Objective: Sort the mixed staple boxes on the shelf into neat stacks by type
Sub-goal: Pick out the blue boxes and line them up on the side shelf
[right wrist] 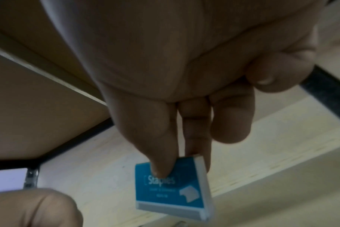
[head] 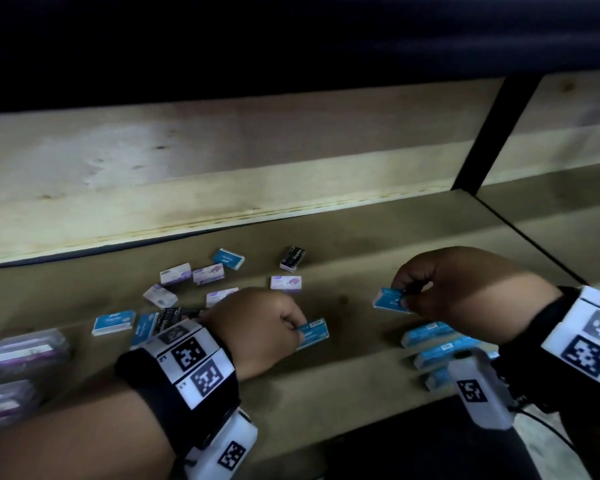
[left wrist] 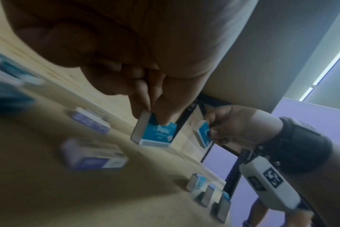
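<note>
Each hand pinches a blue staple box above the wooden shelf (head: 326,393). My left hand (head: 300,332) holds one blue box (head: 314,332) (left wrist: 155,133) by its end, thumb on the printed face. My right hand (head: 404,296) holds a second blue box (head: 390,300) (right wrist: 171,188) between thumb and forefinger, lifted off the shelf. Below the right hand lie a few blue boxes (head: 437,348) side by side. Loose purple boxes (head: 208,273), blue boxes (head: 113,322) and black boxes (head: 292,258) lie scattered behind the left hand.
Clear plastic cases with purple contents (head: 18,355) are stacked at the shelf's left front. A black upright post (head: 489,133) and a seam divide the shelf at the right. The wooden back panel (head: 187,161) closes the rear, with a dark shelf overhead.
</note>
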Tool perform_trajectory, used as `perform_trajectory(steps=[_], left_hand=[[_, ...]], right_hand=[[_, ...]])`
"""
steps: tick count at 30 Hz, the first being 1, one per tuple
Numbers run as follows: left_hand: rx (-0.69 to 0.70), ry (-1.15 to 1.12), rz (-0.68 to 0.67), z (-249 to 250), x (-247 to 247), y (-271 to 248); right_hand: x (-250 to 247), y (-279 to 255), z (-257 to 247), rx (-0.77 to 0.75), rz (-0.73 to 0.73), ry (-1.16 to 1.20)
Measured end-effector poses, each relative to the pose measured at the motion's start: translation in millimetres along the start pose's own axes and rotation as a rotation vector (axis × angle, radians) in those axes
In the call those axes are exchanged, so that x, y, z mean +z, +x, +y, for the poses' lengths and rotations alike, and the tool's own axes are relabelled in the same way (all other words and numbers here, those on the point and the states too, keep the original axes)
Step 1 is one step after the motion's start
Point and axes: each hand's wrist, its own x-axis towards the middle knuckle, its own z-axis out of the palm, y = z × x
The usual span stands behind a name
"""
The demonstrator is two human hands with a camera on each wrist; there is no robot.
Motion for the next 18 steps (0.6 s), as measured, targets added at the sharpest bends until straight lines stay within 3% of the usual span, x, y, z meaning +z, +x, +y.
perform_trajectory(steps=[4,11,18], left_hand=[[0.075,0.076,-0.014,27.4,7.1,20.5],[0.086,0.084,-0.122,61.9,24.0,58.9],[0.115,0.146,-0.159,89.9,39.7,97.8]], right_hand=[[-7.3,2.3,23.7,0.012,-0.017,-0.039],[-5.6,22.2,66.5,-0.006,-0.056,-0.185],[2.0,47.0,90.7,-0.108,-0.214,-0.316]])
